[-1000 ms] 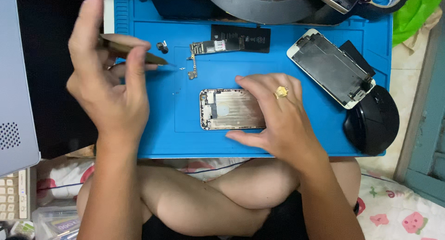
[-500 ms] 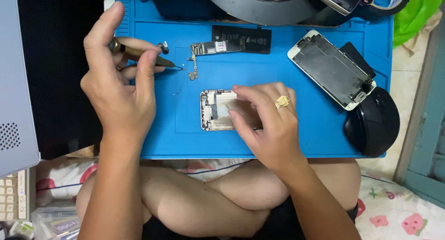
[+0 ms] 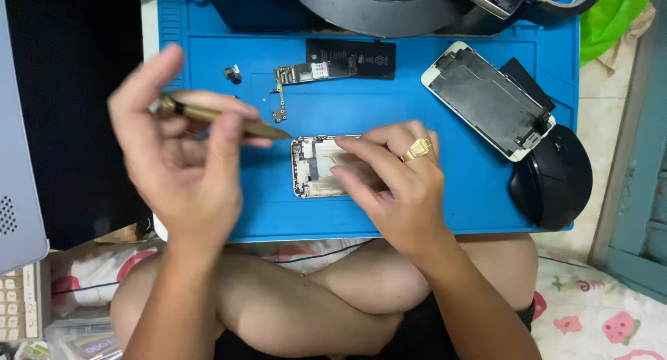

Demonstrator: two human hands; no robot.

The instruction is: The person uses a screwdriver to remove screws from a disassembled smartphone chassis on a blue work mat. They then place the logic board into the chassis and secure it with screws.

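Left hand (image 3: pixel 180 172): grip clamped on a brass-coloured tool (image 3: pixel 222 120), held level, tip pointing right and just short of the phone shell (image 3: pixel 313 169). Right hand (image 3: pixel 396 183): fingers pressed flat on the shell, holding nothing, covering its right half. Shell lies open-side up on the blue mat (image 3: pixel 451 207), near its front edge. Behind it: circuit board (image 3: pixel 306 75) beside a black battery (image 3: pixel 361 58); small dark part (image 3: pixel 233 74) to the left. Screen panel (image 3: pixel 486 99) lies angled at right, overlapping a black mouse (image 3: pixel 556 176).
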